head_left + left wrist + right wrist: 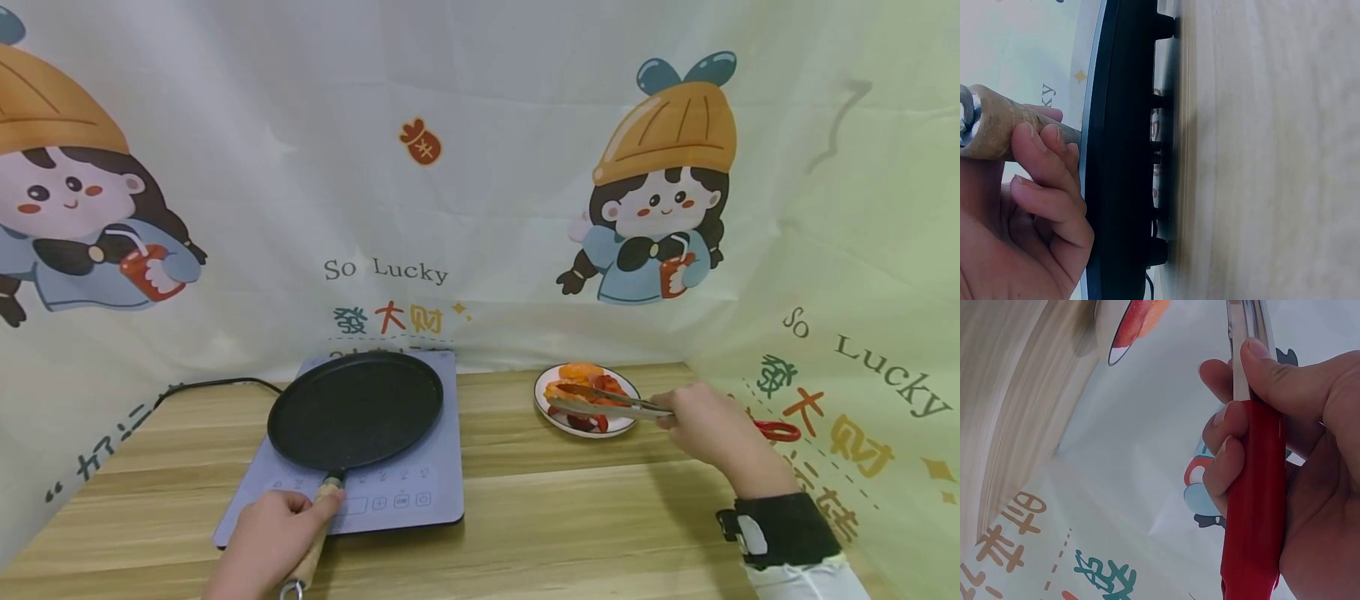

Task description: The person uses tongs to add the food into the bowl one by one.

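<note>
A flat black frying pan (356, 408) sits on an induction cooktop (420, 500). My left hand (273, 533) grips its wooden handle (1004, 122), fingers curled round it in the left wrist view. On the right, my right hand (705, 429) holds metal tongs with red grips (1254, 500). The tips of the tongs (592, 404) reach over a white plate (542, 398) with a dark rim. Orange and red food pieces (581, 372) lie on that plate. Whether the tongs pinch a piece, I cannot tell.
A wooden table (525, 517) carries everything. A black cord (217, 382) runs from behind the cooktop to the left. Printed cloth (510, 208) hangs at the back and both sides, close behind the plate.
</note>
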Motion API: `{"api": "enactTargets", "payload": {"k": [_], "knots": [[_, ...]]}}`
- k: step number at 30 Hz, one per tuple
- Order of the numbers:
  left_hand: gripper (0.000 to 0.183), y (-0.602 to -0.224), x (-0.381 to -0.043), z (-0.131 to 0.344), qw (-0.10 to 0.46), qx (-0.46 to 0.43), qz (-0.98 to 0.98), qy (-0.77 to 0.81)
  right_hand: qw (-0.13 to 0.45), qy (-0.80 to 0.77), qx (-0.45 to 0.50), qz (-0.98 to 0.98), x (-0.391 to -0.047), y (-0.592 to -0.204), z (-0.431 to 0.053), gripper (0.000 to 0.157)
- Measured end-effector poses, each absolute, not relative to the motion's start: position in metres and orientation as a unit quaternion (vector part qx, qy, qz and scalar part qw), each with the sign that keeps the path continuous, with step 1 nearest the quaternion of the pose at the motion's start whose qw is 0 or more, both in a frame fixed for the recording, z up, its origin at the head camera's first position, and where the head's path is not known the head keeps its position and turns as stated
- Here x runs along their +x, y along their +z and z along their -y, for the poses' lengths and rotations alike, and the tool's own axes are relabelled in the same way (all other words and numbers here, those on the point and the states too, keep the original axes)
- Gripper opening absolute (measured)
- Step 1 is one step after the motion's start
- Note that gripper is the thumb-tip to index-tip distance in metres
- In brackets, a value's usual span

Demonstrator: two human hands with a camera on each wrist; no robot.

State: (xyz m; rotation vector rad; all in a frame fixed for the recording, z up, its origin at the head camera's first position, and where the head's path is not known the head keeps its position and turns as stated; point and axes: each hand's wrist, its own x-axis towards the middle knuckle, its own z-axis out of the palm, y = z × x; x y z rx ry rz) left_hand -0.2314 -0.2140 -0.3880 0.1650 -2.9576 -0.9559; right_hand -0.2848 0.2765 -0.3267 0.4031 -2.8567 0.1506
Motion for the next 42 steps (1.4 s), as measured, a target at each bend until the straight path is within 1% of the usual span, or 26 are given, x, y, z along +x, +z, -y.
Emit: {"api": "enactTargets", "payload": {"k": [8, 12, 18, 24, 27, 32, 35, 42], "knots": [[0.057, -0.386, -0.231, 0.213, 0.013, 0.055, 0.949, -0.309, 0.133, 0.052, 0.14, 0.98, -0.285, -0.325, -0.276, 0.024], [0.056, -0.387, -0.231, 0.213, 0.017, 0.054, 0.95, -0.307, 0.142, 0.048, 0.148, 0.978, -0.284, -0.324, -0.275, 0.023], [0.057, -0.387, -0.231, 0.213, 0.02, 0.052, 0.95, -0.308, 0.165, 0.04, 0.157, 0.973, -0.281, -0.32, -0.268, 0.017], [0.057, -0.387, -0.231, 0.214, 0.018, 0.054, 0.949, -0.309, 0.2, 0.024, 0.173, 0.964, -0.28, -0.317, -0.252, 0.022], [0.057, -0.388, -0.232, 0.214, 0.018, 0.053, 0.949, -0.311, 0.198, 0.014, 0.175, 0.964, -0.28, -0.317, -0.239, 0.022], [0.059, -0.39, -0.234, 0.217, 0.014, 0.05, 0.949, -0.31, 0.171, 0.004, 0.178, 0.969, -0.28, -0.318, -0.214, 0.023], [0.059, -0.39, -0.234, 0.217, 0.013, 0.049, 0.95, -0.307, 0.169, 0.0, 0.188, 0.968, -0.281, -0.318, -0.202, 0.026], [0.059, -0.39, -0.233, 0.215, 0.015, 0.047, 0.951, -0.305, 0.183, -0.008, 0.209, 0.961, -0.28, -0.321, -0.182, 0.024]]}}
